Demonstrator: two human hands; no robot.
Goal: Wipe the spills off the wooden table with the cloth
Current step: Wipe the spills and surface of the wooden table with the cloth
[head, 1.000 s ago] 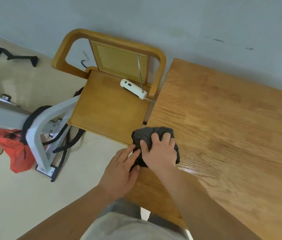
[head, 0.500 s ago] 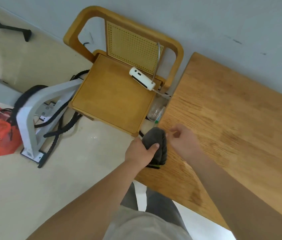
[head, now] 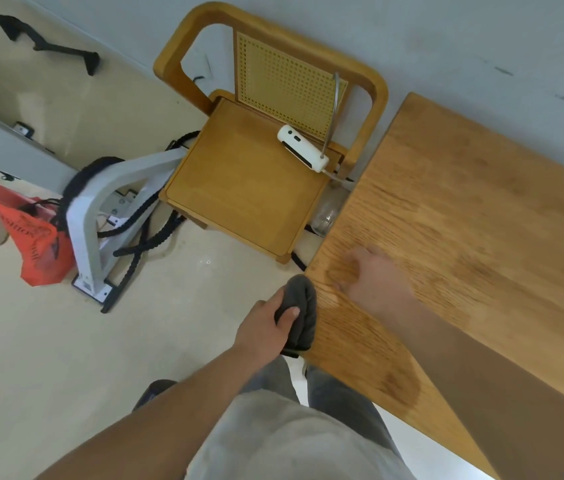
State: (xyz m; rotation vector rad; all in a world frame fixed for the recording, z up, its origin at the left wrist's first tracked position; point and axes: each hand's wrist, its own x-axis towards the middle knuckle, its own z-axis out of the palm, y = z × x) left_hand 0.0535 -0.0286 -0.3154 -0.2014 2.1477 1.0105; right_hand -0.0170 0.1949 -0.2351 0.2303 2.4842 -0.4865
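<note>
Gripping: left hand (head: 266,327) closed around bunched grey cloth (head: 299,311), low centre of frame, just off the table (head: 464,237) edge, probably to keep picked-up wet clear of the wood.
Right hand (head: 370,275): blurred, resting on table near its corner; looks loosely curled and holding nothing.
Table: darker damp patch (head: 401,382) lower right; likely needs another pass.
Chair (head: 256,181): upper centre, beside table, carrying a white device (head: 303,152).
</note>
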